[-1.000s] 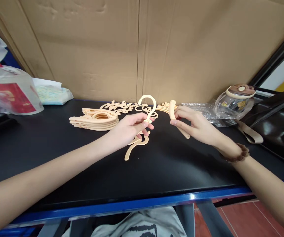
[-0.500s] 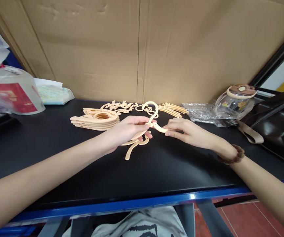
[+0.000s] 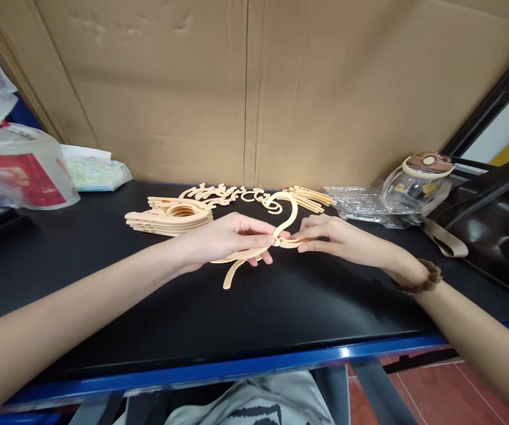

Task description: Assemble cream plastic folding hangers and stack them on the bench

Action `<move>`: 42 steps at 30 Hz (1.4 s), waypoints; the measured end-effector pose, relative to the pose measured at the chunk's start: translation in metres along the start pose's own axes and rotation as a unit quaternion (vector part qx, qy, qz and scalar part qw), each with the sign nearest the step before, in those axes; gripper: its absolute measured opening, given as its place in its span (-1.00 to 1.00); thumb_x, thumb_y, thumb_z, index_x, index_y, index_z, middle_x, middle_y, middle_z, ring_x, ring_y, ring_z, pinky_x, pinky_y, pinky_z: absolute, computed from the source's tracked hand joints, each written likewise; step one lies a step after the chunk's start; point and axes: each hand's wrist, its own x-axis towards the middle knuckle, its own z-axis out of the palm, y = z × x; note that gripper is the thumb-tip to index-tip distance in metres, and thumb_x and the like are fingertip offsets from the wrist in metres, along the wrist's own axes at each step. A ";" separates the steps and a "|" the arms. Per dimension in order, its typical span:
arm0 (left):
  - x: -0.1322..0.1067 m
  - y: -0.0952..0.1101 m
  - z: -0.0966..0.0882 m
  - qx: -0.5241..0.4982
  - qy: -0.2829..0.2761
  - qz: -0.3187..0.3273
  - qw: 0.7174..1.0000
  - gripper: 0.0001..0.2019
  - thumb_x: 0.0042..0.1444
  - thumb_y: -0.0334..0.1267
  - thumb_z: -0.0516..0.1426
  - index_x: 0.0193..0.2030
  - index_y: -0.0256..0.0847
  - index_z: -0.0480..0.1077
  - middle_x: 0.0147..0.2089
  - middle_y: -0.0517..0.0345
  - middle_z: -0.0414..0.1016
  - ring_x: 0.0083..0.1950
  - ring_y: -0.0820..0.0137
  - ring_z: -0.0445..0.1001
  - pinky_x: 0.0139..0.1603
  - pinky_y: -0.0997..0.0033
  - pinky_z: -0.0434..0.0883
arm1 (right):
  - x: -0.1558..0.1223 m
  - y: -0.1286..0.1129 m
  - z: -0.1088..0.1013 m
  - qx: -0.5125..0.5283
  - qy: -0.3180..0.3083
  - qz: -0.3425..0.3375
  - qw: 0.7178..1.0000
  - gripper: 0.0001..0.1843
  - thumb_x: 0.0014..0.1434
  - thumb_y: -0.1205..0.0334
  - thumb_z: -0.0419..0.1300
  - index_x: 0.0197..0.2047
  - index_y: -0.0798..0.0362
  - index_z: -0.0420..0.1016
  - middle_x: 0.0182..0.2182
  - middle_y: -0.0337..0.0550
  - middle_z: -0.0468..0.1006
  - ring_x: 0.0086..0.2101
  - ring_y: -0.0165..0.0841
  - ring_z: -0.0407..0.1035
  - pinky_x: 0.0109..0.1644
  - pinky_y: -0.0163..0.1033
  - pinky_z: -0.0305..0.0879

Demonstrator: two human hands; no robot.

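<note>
pinching a cream hanger hook point(image 3: 290, 215) near its base, the person's left hand point(image 3: 232, 239) has its thumb laid over the top and its other fingers spread underneath, probably to keep the joint steady while the curl stands free above. a curved hanger arm point(image 3: 240, 255) runs back under that same palm. the right hand point(image 3: 336, 236) is nearly closed, thumb and forefinger narrow on a second curved arm point(image 3: 292, 242), which meets the hook's base; whether it is locked there, i cannot tell. so the hanger sits between the two hands, seemingly just above the middle of the bench point(image 3: 281, 319), where both can reach it without stretching.

below the left fingers lies a loose curved piece point(image 3: 229, 277), partly hidden. beyond, the parts look sorted by shape, likely so each is easy to pick: a neat stack of curved pieces point(image 3: 170, 224) to the left, a row of small hooked pieces point(image 3: 214, 192) behind, a fan of slim bars point(image 3: 309, 198) to the right.

farther out, crumpled clear wrap point(image 3: 360, 203) and a clear bottle point(image 3: 417, 186) sit at the right, a tissue pack point(image 3: 97, 171) and a plastic carrier bag point(image 3: 24, 168) at the left, leaving the middle for the work.
</note>
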 end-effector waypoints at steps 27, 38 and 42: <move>0.005 -0.006 0.007 0.038 0.043 0.061 0.997 -0.74 0.12 -0.20 0.15 -0.10 -0.25 0.54 -0.45 0.15 0.47 -0.42 0.47 0.39 -0.40 0.47 0.36 | 0.000 -0.003 -0.002 0.018 -0.019 0.009 1.000 -0.67 0.27 -0.01 0.07 -0.17 0.01 0.55 -0.29 -0.15 0.53 -0.25 -0.31 0.39 -0.14 -0.24 0.21; 0.004 -0.007 0.014 0.060 0.122 0.037 0.990 -0.78 0.10 -0.24 0.15 -0.18 -0.29 0.54 -0.51 0.23 0.38 -0.46 0.48 0.33 -0.37 0.45 0.37 | 0.002 -0.005 0.005 0.057 -0.013 0.068 0.996 -0.64 0.26 -0.05 0.07 -0.21 0.03 0.54 -0.36 -0.22 0.52 -0.37 -0.38 0.33 -0.26 -0.29 0.15; 0.006 -0.009 0.017 0.171 0.150 0.109 0.968 -0.71 0.21 -0.25 0.02 -0.01 -0.25 0.44 -0.43 0.20 0.42 -0.42 0.45 0.39 -0.40 0.49 0.35 | 0.007 -0.006 0.011 0.116 0.033 0.105 0.987 -0.61 0.25 -0.08 0.06 -0.26 0.06 0.51 -0.44 -0.25 0.43 -0.42 -0.40 0.23 -0.33 -0.30 0.11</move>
